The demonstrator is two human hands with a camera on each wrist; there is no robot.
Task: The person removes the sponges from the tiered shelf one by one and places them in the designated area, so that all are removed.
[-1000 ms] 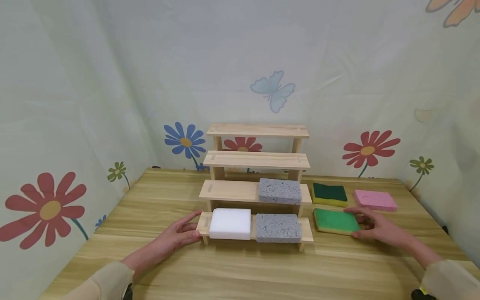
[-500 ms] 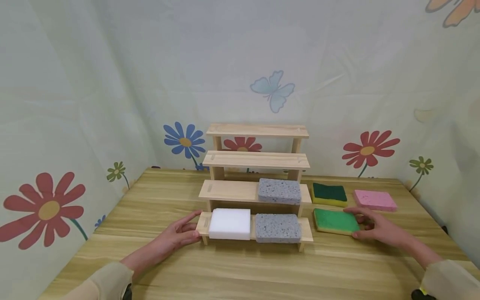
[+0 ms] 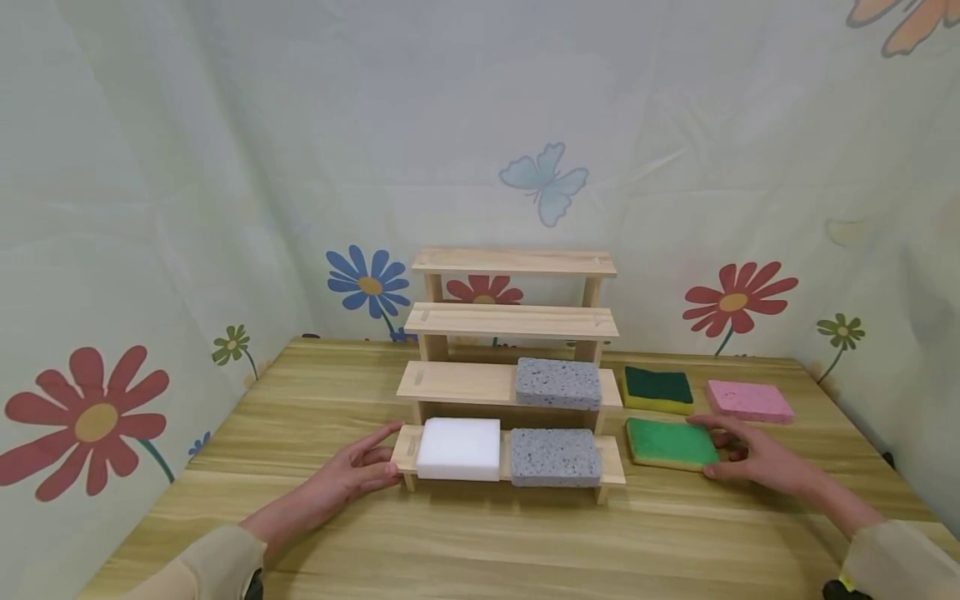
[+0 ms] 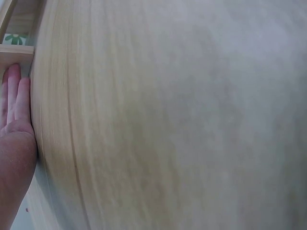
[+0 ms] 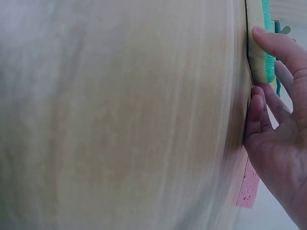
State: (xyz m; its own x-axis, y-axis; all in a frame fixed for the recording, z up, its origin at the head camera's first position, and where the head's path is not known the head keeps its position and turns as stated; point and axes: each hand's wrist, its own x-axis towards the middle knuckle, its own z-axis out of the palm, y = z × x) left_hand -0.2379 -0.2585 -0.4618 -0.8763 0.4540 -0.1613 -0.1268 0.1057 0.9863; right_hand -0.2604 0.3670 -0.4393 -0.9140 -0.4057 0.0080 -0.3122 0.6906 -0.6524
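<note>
Right hand [image 3: 761, 454] at the right end of the green sponge [image 3: 670, 443]: thumb [image 5: 278, 44] against its near side, forefinger at its far right corner, the end pinched between them; remaining fingers bent in behind. Sponge lies flat on the wooden table [image 3: 525, 542], the bulk of it left of the fingertips. Flat rectangular block, bright green on top, pale yellow below, the green layer rough along its edge in the right wrist view. Left hand [image 3: 348, 475] at the left end of the wooden shelf [image 3: 461, 382], thumb by the near corner of the lowest step, forefinger by the far one; grasping or merely touching, cannot tell. Just beyond the green sponge, a dark green sponge [image 3: 658, 385] with yellow base; far right, beyond the right hand, a pink sponge [image 3: 750, 400]. Shelf stands just left of both green ones, four steps rising away. Lowest step: white block [image 3: 459, 450] left, speckled grey block [image 3: 557, 458] right. Second step: another grey block [image 3: 558, 383] at right. Flower-printed curtain [image 3: 375, 167] behind.
</note>
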